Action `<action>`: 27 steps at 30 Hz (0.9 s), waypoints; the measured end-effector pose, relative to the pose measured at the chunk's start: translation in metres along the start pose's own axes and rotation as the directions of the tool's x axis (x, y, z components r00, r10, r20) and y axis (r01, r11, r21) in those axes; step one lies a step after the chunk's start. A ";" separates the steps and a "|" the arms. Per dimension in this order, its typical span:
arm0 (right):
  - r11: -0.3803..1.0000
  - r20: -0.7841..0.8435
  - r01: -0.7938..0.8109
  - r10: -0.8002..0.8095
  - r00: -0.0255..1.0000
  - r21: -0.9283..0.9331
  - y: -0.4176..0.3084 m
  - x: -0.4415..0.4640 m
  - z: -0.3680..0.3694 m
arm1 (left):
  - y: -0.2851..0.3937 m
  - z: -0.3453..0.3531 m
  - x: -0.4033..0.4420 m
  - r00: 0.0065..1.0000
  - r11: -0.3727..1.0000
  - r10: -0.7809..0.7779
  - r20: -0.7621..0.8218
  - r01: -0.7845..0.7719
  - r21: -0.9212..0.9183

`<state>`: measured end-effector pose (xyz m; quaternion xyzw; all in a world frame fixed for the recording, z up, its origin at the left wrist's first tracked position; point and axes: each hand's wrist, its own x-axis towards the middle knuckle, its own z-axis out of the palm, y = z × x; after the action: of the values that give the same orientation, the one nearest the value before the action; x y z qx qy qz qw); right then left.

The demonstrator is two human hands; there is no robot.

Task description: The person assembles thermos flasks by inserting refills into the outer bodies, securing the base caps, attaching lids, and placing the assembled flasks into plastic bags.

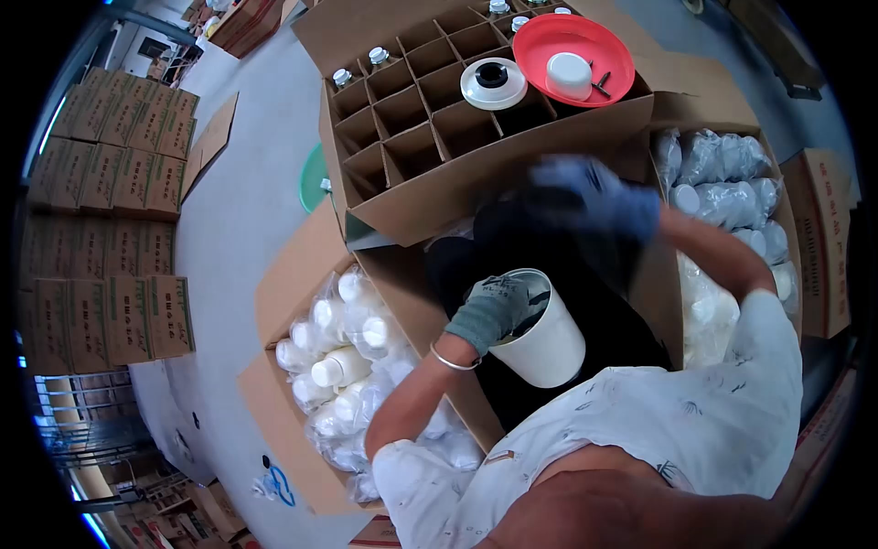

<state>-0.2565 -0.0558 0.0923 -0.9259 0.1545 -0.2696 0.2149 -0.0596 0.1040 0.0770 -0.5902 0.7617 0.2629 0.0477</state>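
Note:
A white cylindrical tub (553,343) sits tilted in my lap against dark trousers, its open mouth facing up and away. My left hand (501,306), in a grey-green glove, grips the tub's near-left rim with its dark fingertips inside the mouth. Whatever lies deeper in the tub is hidden. Above and right of it, my right hand (594,197), in a blue-grey glove, is smeared by motion. I cannot make out its fingers or anything in them. It is in front of a divided cardboard carton (494,160), apart from the tub.
On the carton rest a red dish (530,57) with a white cap (569,75) and small dark pieces, and a white ring-shaped lid (476,91). Boxes of plastic-wrapped white bottles (343,368) flank me both sides. A green basin (313,178) and stacked cartons (128,320) are left.

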 end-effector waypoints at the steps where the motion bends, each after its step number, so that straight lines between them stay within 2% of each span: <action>1: 0.792 -0.040 0.352 -0.426 0.904 -0.498 0.034 0.025 0.003 | -0.005 0.006 0.000 0.998 0.999 0.032 -0.049 -0.033 -0.035; 2: 0.528 0.065 0.329 -0.456 0.888 -0.783 0.073 0.054 0.008 | -0.007 0.009 -0.002 0.994 0.996 0.063 -0.093 -0.069 -0.063; 3: 0.951 -0.137 0.080 -0.126 0.983 -0.299 0.088 0.101 0.009 | -0.004 0.005 -0.006 0.997 0.993 0.022 -0.075 -0.031 -0.111; 4: 0.796 0.174 0.039 0.084 0.981 -0.604 0.101 0.140 0.004 | 0.002 -0.002 -0.009 0.998 0.990 -0.017 -0.066 0.008 -0.144; 5: 0.693 0.082 0.029 0.044 0.996 -0.721 0.145 0.151 0.022 | 0.004 -0.012 -0.011 0.995 0.987 -0.059 -0.078 0.046 -0.156; 6: 0.661 0.085 0.038 0.039 0.996 -0.749 0.185 0.160 0.038 | -0.001 -0.005 -0.012 0.996 0.995 -0.055 -0.065 0.049 -0.082; 7: 0.752 0.259 0.029 0.190 0.947 -0.658 0.177 0.177 0.021 | -0.011 0.004 -0.010 0.996 0.998 -0.056 -0.075 0.056 -0.001; 8: 0.806 0.430 -0.041 0.357 0.829 -0.591 0.177 0.197 0.012 | -0.011 0.003 -0.012 0.991 0.998 -0.024 -0.135 0.017 -0.056; 9: 0.800 0.392 -0.038 0.335 0.857 -0.599 0.171 0.205 0.003 | -0.013 0.001 -0.013 0.984 0.991 0.008 -0.179 -0.032 -0.132; 11: 0.810 0.383 -0.040 0.319 0.867 -0.585 0.159 0.199 0.005 | -0.027 -0.014 -0.010 0.815 0.998 0.043 -0.578 -0.066 -0.019; 12: 0.839 0.261 0.036 0.128 0.957 -0.543 0.147 0.192 0.007 | -0.031 -0.014 -0.012 0.689 0.997 0.067 -0.721 -0.079 0.017; 13: 0.854 0.132 0.118 -0.059 0.989 -0.506 0.132 0.184 0.007 | -0.033 -0.026 -0.012 0.586 0.974 -0.137 -0.799 -0.065 -0.215; 14: 0.905 0.049 0.168 -0.162 0.986 -0.392 0.109 0.173 0.003 | -0.044 -0.022 -0.002 0.502 0.686 -0.413 -0.760 -0.376 -0.622; 15: 0.941 -0.042 0.221 -0.239 0.970 -0.258 0.078 0.159 0.003 | -0.058 -0.039 0.000 0.575 0.467 -0.453 -0.682 -0.498 -0.730; 16: 0.945 -0.112 0.293 -0.310 0.944 -0.148 0.044 0.142 0.002 | -0.043 -0.050 0.000 0.579 0.286 -0.548 -0.604 -0.549 -0.785; 17: 0.929 -0.196 0.367 -0.368 0.909 -0.044 0.015 0.129 0.001 | -0.026 -0.069 0.001 0.663 0.114 -0.496 -0.561 -0.591 -0.799; 18: 0.928 -0.242 0.371 -0.355 0.903 0.024 -0.006 0.116 0.006 | -0.030 -0.065 0.009 0.741 -0.264 -0.357 -0.569 -0.664 -0.700; 19: 0.945 -0.249 0.300 -0.262 0.933 0.132 -0.021 0.102 0.016 | -0.029 -0.056 0.013 0.718 -0.196 -0.441 -0.539 -0.663 -0.723; 20: 0.888 -0.254 0.165 -0.057 0.966 0.428 -0.025 0.096 0.024 | -0.023 -0.051 0.016 0.687 -0.123 -0.515 -0.513 -0.651 -0.749; 21: 0.732 -0.199 0.028 0.147 0.969 0.680 -0.028 0.090 0.030 | -0.019 -0.052 0.015 0.608 0.279 -0.386 -0.693 -0.640 -0.716; 22: 0.205 0.025 -0.069 0.208 0.978 0.976 -0.005 0.082 0.053 | -0.010 -0.058 0.013 0.488 0.705 -0.226 -0.843 -0.515 -0.487; 23: 0.413 -0.272 0.222 0.067 0.960 0.883 -0.033 0.076 0.047 | -0.002 -0.063 0.010 0.347 0.918 -0.061 -0.936 -0.348 -0.189; 24: 0.000 0.001 -0.001 0.178 0.984 1.000 -0.026 0.072 0.053 | 0.007 -0.070 0.000 0.358 0.925 -0.009 -0.934 -0.352 -0.144; 25: 0.229 -0.064 0.055 0.032 0.997 0.972 -0.021 0.065 0.050 | 0.011 -0.073 -0.007 0.364 0.928 0.049 -0.930 -0.361 -0.093; 26: 0.423 -0.127 0.165 -0.116 0.985 0.891 -0.023 0.061 0.042 | 0.005 -0.063 -0.014 0.397 0.885 0.016 -0.918 -0.432 -0.172; 27: 0.088 0.125 -0.122 -0.026 0.992 0.989 -0.032 0.053 0.032 | 0.000 -0.053 -0.020 0.429 0.830 -0.017 -0.903 -0.497 -0.252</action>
<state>-0.1901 -0.0399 0.1062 -0.5459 -0.0498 -0.2444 0.7999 -0.0406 0.0977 0.1297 -0.5102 0.6613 0.1071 -0.5394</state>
